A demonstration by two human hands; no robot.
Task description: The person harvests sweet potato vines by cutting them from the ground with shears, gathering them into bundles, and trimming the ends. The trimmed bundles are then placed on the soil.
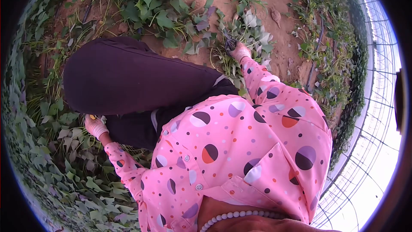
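My right hand (240,51), in a pale glove, is closed around the dark handles of what looks like a pair of scissors (230,43). The tool's tip points away from me, among green vine stems and pale, upturned leaves (256,32). Over on the left, my left hand (96,127), also gloved, is low beside my bent knee, close to the vines. Its fingers are curled and partly hidden by the knee. A small yellow-orange bit (92,117) shows at the fingertips, too small to name.
Leafy vines (146,0) spread ahead and down the left side. Reddish-brown soil (287,43) runs ahead, with a root-like lump (275,16) on it. Dark hoses (315,51) lie among the right-hand row of plants. A wire mesh fence (382,73) curves along the right.
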